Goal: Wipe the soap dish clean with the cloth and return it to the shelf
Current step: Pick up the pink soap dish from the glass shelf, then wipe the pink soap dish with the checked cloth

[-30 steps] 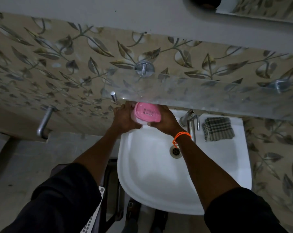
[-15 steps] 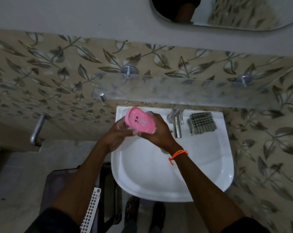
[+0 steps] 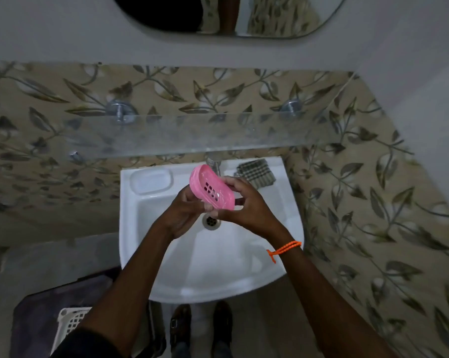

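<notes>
since 1 second ago the pink soap dish [image 3: 211,189] has come down from the glass shelf [image 3: 192,135] and now sits over the middle of the white sink [image 3: 146,254], just above the drain [image 3: 211,221]. it has also been turned, so its slotted inside now faces up toward the camera.

both hands hold it. left hand [image 3: 186,214] cups it from below, thumb pressed on its near rim, probably to steady the dish while it is tilted. right hand [image 3: 246,202] grips the right end, fingers curled over the far edge and thumb under. holding it over the basin makes sense: any drips or soap scum would fall into the sink and not on the floor.

the checked cloth [image 3: 255,174] lies folded on the sink's rim at upper right of centre, just beside the tap [image 3: 214,162], untouched and close to the right hand. so the wiping looks not yet begun; 1 hand would have to let go to fetch it, most likely the right.

the shelf runs across the middle of the frame above the sink, with 2 metal mounts, the left mount [image 3: 120,109] nearest where the dish would go back. a moulded soap recess [image 3: 151,181] sits bare at the sink's upper left. a mirror [image 3: 231,16] hangs at top.
</notes>
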